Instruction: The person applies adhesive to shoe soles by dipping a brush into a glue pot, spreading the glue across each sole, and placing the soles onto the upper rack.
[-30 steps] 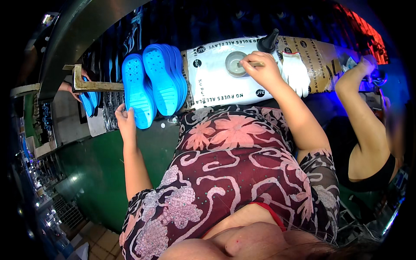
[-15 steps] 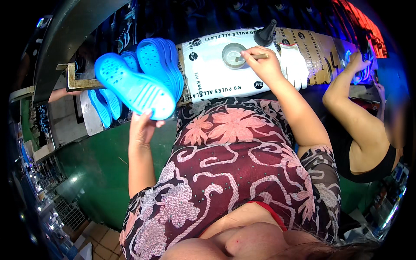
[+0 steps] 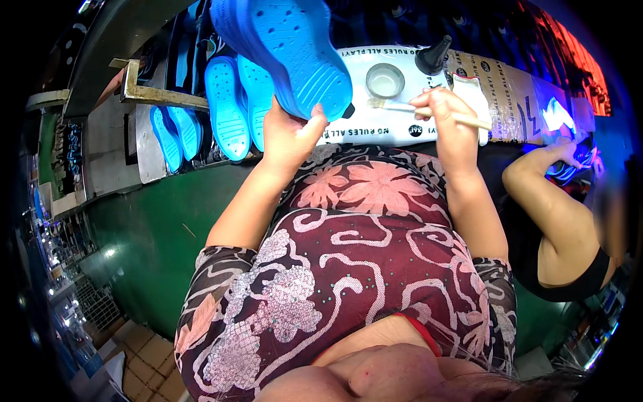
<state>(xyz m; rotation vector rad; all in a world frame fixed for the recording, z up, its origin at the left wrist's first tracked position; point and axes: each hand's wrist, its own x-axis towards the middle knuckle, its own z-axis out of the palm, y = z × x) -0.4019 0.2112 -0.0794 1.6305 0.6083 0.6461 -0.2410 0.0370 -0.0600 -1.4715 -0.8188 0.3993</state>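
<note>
A white printed sheet (image 3: 395,100) with small round black labels lies flat at upper centre. To its right, at upper right, lies a brown cardboard package (image 3: 512,90) with dark print.

From my seat, the large blue foam clog sole (image 3: 284,50) sits at eleven o'clock, held up from below by the left hand (image 3: 289,130). At one o'clock the right hand (image 3: 449,120) holds the thin wooden-handled brush (image 3: 429,111) over the white printed sheet (image 3: 382,124). The small round metal dish (image 3: 385,80) lies on that sheet behind the brush, the black cone-shaped nozzle (image 3: 432,57) to its right. Three smaller blue soles (image 3: 228,107) stand at ten o'clock.
</note>
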